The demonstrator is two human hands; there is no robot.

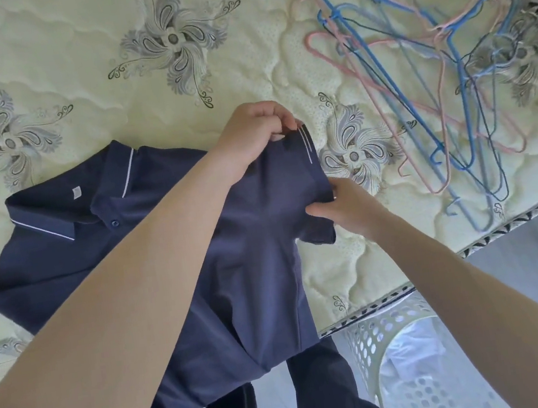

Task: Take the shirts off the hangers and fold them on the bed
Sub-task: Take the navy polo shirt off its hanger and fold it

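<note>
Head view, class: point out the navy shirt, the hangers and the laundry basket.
navy shirt [255, 292], head view, its front panel.
hangers [457, 73], head view, a blue hanger mid-pile.
laundry basket [370, 341], head view, its perforated wall.

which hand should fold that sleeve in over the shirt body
Probably left: the left hand pinches the striped cuff and its arm lies across the shirt, so pulling back folds it inward. The right hand holds only the lower edge.
</note>
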